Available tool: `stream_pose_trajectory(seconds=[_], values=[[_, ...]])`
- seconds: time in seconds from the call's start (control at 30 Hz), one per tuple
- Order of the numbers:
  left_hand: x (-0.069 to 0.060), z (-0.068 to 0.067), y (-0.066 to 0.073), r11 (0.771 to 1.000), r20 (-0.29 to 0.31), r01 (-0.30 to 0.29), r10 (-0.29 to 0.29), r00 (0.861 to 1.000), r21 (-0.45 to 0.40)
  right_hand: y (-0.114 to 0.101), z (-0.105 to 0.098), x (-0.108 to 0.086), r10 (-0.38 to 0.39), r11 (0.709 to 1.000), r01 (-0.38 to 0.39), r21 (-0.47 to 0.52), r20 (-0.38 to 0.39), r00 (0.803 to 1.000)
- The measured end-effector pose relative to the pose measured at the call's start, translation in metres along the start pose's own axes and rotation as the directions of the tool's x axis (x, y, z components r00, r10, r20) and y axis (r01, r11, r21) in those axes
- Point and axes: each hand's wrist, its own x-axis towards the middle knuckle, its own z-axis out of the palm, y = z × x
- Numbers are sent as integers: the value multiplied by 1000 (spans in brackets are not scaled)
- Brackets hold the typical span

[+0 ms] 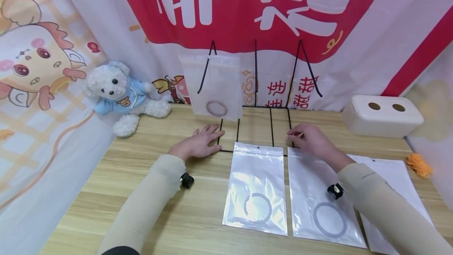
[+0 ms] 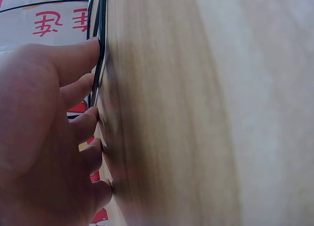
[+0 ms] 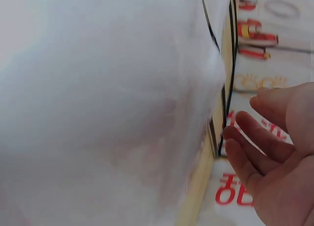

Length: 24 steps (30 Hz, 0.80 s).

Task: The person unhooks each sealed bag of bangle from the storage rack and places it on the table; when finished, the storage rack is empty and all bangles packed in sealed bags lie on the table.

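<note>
One black wire rack (image 1: pixel 256 70), slender and angular, stands toward the back of the table (image 1: pixel 198 211); a pale pouch (image 1: pixel 227 84) bearing a grey ring hangs from its left hook. Left grip (image 1: pixel 199 141): fingers spread at the base's left side, holding nothing. Right grip (image 1: pixel 311 139): loosely curved beside the right side, nothing visibly held; I cannot tell whether it touches.

Left hand (image 1: pixel 199 143) palm down, fingers spread; right hand (image 1: pixel 313 141) with fingers loosely bent; both forearms extended forward.
</note>
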Motion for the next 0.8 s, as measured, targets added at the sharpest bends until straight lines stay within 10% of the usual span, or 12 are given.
stream_pose_trajectory(seconds=[0.8], values=[[1,1,-2,1000,-5,5,-5,1000,9,46,-5,44,87,989,-66,-134,158,984]])
